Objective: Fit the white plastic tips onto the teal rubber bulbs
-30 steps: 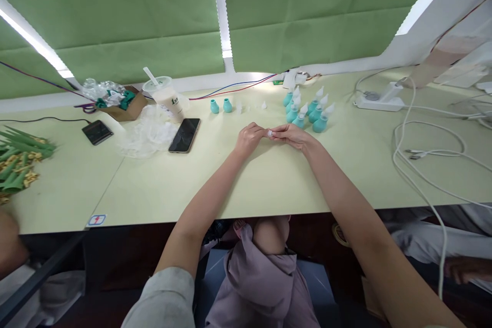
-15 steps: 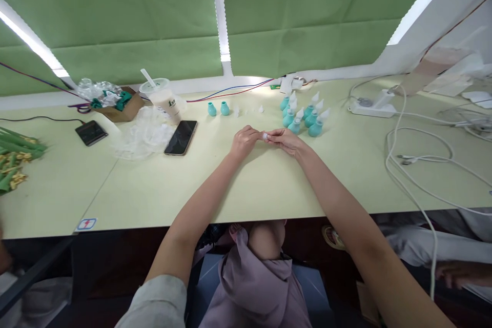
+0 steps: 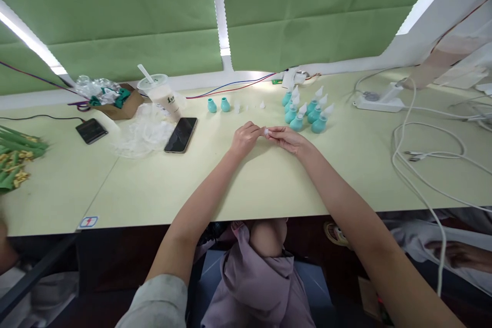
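Fingertips of the left hand (image 3: 246, 139) and right hand (image 3: 287, 138) were pinched on a small white piece (image 3: 266, 132) between them, presumably so it could be steadied from both sides. White-tipped teal bulbs (image 3: 319, 124) were grouped beyond the right hand, apparently set apart from two untipped ones (image 3: 225, 105).

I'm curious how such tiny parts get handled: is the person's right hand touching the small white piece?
Touching. The head view shows the right hand with its fingertips against the small white piece, no gap between.
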Available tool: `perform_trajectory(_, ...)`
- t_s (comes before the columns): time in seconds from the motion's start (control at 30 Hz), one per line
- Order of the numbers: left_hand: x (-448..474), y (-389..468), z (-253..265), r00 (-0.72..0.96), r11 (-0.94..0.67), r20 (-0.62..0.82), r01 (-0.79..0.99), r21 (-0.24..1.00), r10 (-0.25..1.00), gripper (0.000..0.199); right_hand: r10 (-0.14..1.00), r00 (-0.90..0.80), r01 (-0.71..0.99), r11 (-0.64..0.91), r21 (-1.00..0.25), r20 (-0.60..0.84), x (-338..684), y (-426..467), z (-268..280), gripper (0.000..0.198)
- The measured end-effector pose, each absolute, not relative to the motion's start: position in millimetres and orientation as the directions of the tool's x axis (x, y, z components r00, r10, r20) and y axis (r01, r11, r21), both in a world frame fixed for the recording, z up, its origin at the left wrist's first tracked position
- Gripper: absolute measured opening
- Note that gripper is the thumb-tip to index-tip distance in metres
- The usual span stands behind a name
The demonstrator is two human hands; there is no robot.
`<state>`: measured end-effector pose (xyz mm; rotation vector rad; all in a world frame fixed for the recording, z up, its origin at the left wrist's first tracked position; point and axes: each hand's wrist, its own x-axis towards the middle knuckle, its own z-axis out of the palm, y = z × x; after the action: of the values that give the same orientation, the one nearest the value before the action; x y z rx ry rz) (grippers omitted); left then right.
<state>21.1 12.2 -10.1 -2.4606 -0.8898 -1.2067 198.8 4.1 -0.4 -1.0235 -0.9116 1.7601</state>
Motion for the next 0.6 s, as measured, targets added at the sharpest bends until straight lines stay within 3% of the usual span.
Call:
perform_trajectory(0.2, 22, 8, -9, 0.460, -0.786, 0.791, 0.617, 0.040, 0.402, 0.029, 0.924, -0.288, -0.310, -0.338, -0.889, -0.251, 201, 6, -6, 0.015)
perform_trajectory(0.47, 29, 3, -4, 0.230, -0.696, 0.854, 0.691, 0.194, 0.467, 0.024, 0.930, -0.368, -0.334, -0.111, -0.936, 0.021, 191, -4, 9, 0.033)
perform_trajectory(0.6, 29, -2, 0, 0.184, -0.657, 0.849, 0.718, 0.228, 0.496, 0.024, 0.882, -0.466, -0.330, -0.101, -0.939, 0.069, 186, -8, 15, 0.043)
